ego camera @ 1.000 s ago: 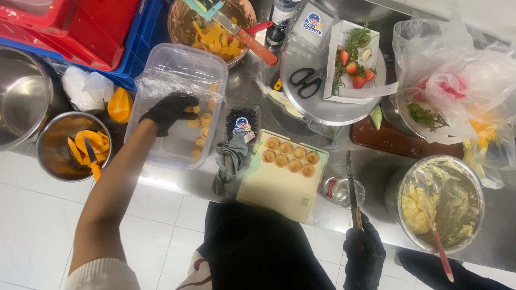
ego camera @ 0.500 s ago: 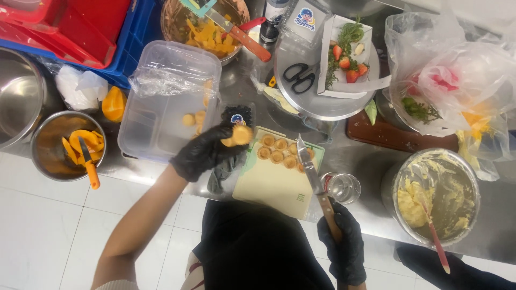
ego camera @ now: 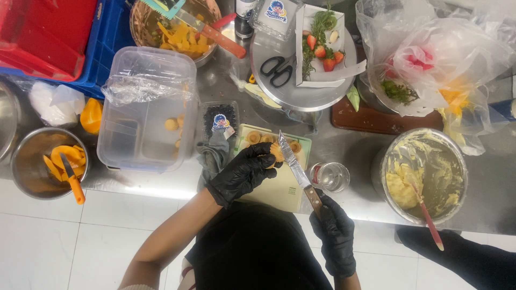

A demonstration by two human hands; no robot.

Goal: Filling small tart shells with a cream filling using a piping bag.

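- Your left hand (ego camera: 244, 173), black-gloved, is curled shut around a small round tart shell (ego camera: 276, 153), pinning it over the pale cutting board (ego camera: 279, 188) at frame centre so it stays put for the blade.
- Your right hand (ego camera: 334, 228), lower centre-right, is closed on the wooden handle of a knife (ego camera: 294, 166); the blade angles up-left, its tip just beside the shell.
- More shells (ego camera: 252, 138) sit in a row at the board's top edge, near your left hand.
- Clear plastic tub (ego camera: 145, 107), left of the board, holds a few more shells.
- Small glass (ego camera: 329, 176) sits just right of the knife.
- Metal bowl of yellow cream (ego camera: 422, 174) with a spatula is at the right, apart from the cutting.
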